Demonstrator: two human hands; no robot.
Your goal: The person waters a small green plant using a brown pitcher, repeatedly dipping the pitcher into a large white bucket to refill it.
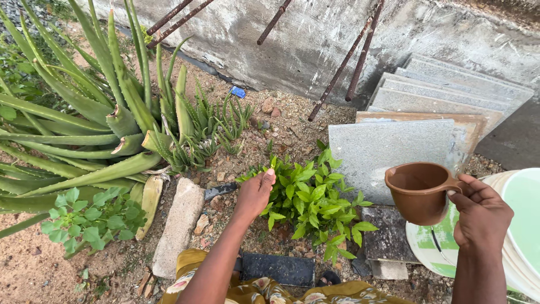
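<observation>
While the left hand (254,194) touches the leafy plant (309,197), the right hand's (481,214) grip clasps the brown cup (419,194).

wall (315,39) – stained concrete | ground (34,264) – sandy, stony | slabs (444,90) – stacked against wall | light – daylight, outdoors

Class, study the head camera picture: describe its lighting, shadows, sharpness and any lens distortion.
Head view: soft, even daylight, no hard shadows or glare; the brown mug in the right hand and the leafy plant at the left hand look sharp; wide-angle bending shows at the edges, in the aloe leaves.
</observation>
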